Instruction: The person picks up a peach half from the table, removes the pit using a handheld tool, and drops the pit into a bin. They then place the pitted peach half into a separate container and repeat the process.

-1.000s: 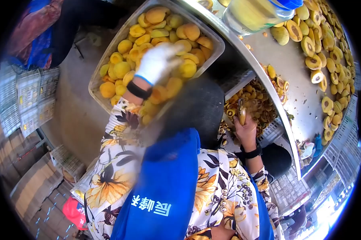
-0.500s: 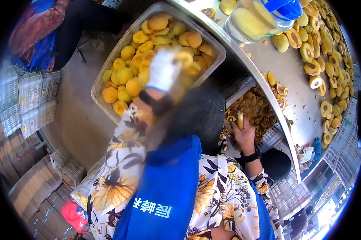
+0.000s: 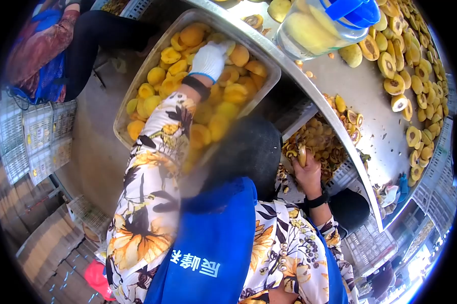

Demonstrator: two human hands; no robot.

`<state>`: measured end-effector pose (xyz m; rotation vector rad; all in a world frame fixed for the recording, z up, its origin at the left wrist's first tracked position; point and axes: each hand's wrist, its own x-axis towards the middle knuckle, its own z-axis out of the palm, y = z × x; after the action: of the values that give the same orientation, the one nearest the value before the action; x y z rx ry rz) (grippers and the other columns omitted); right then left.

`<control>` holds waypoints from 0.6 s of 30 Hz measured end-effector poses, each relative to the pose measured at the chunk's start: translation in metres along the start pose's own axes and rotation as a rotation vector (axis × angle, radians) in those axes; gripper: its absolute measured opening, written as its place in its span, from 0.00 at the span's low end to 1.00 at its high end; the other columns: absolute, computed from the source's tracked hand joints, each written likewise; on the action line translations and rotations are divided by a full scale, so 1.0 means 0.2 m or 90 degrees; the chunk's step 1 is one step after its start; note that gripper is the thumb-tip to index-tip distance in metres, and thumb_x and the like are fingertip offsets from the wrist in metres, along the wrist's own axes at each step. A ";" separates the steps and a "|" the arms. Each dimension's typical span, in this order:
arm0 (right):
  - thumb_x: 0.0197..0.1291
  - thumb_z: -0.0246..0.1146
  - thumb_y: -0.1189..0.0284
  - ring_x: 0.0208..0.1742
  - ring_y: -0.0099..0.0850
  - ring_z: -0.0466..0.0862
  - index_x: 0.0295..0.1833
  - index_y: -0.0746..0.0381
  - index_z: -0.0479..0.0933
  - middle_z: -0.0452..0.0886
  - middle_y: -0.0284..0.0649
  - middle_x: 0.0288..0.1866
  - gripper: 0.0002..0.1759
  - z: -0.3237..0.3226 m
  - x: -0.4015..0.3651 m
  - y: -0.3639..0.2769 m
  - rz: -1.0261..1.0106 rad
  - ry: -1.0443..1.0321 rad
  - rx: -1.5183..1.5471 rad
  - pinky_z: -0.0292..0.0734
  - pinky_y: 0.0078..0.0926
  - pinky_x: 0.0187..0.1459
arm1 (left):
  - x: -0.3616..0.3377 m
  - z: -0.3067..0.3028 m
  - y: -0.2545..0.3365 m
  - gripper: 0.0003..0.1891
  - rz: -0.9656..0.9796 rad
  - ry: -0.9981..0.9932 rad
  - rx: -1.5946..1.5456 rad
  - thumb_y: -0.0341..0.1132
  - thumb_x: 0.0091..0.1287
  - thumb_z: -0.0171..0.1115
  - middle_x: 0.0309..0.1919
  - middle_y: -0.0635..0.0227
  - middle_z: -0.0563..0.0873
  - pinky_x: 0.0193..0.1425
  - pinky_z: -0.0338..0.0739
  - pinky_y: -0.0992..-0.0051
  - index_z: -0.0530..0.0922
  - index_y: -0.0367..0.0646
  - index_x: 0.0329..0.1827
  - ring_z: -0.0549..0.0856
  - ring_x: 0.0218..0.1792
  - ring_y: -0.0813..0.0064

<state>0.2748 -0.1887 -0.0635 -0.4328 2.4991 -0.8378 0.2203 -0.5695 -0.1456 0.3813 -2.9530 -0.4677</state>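
Observation:
My left hand (image 3: 209, 62), in a white glove, reaches into the grey tub (image 3: 121, 119) of yellow-orange fruit (image 3: 191, 35). Its fingertips are hidden among the fruit at the upper side, so their grip does not show. My bare right hand (image 3: 308, 173) is closed around a short light-brown tool (image 3: 302, 156). Below and beside that tool lie many cut fruit pieces (image 3: 317, 133) in a crate under the curved table edge.
The metal table (image 3: 334, 78) curves around the right side, with halved fruit (image 3: 387, 65) spread over it. A clear jug with a blue handle (image 3: 309, 30) stands near its edge. Another person (image 3: 43, 48) sits at upper left, by stacked white crates (image 3: 38, 126).
My left hand has moved up and slightly right, deeper among the fruit in the tub. My right hand has barely moved and still holds the tool.

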 end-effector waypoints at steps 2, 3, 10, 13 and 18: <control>0.52 0.65 0.73 0.28 0.46 0.81 0.42 0.65 0.75 0.77 0.53 0.27 0.13 0.02 0.01 0.03 -0.005 -0.004 0.005 0.75 0.34 0.31 | 0.05 0.02 -0.02 0.12 0.029 0.030 -0.037 0.36 0.60 0.57 0.37 0.53 0.82 0.44 0.77 0.60 0.81 0.49 0.46 0.81 0.41 0.53; 0.52 0.65 0.74 0.28 0.46 0.81 0.42 0.65 0.75 0.77 0.53 0.27 0.12 0.03 0.02 0.02 -0.028 -0.001 0.012 0.75 0.34 0.31 | 0.12 0.05 -0.05 0.12 0.090 0.044 -0.013 0.38 0.57 0.59 0.37 0.54 0.83 0.44 0.77 0.60 0.82 0.48 0.43 0.82 0.40 0.53; 0.52 0.65 0.75 0.28 0.48 0.79 0.38 0.64 0.74 0.75 0.52 0.25 0.09 0.02 0.01 -0.09 -0.074 -0.021 0.040 0.74 0.34 0.30 | 0.29 -0.01 -0.06 0.18 -0.039 -0.196 0.094 0.47 0.56 0.62 0.41 0.52 0.84 0.49 0.78 0.61 0.82 0.45 0.44 0.83 0.44 0.53; 0.52 0.65 0.75 0.27 0.47 0.79 0.38 0.64 0.73 0.75 0.51 0.25 0.09 -0.07 -0.03 -0.12 -0.202 -0.003 -0.024 0.74 0.33 0.30 | 0.08 -0.12 -0.07 0.20 -0.066 -0.057 -0.058 0.50 0.61 0.59 0.44 0.53 0.83 0.53 0.76 0.64 0.80 0.48 0.51 0.81 0.48 0.54; 0.53 0.65 0.74 0.29 0.46 0.80 0.42 0.65 0.75 0.78 0.51 0.28 0.11 -0.10 -0.09 -0.05 -0.244 -0.027 -0.013 0.75 0.31 0.32 | -0.27 -0.22 0.17 0.21 0.124 -0.177 0.062 0.48 0.57 0.63 0.47 0.63 0.82 0.50 0.78 0.64 0.78 0.54 0.53 0.82 0.47 0.60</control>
<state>0.2814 -0.1801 -0.0376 -0.9465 2.4232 -0.9311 0.2714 -0.5358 -0.0971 0.0370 -3.2468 -0.3810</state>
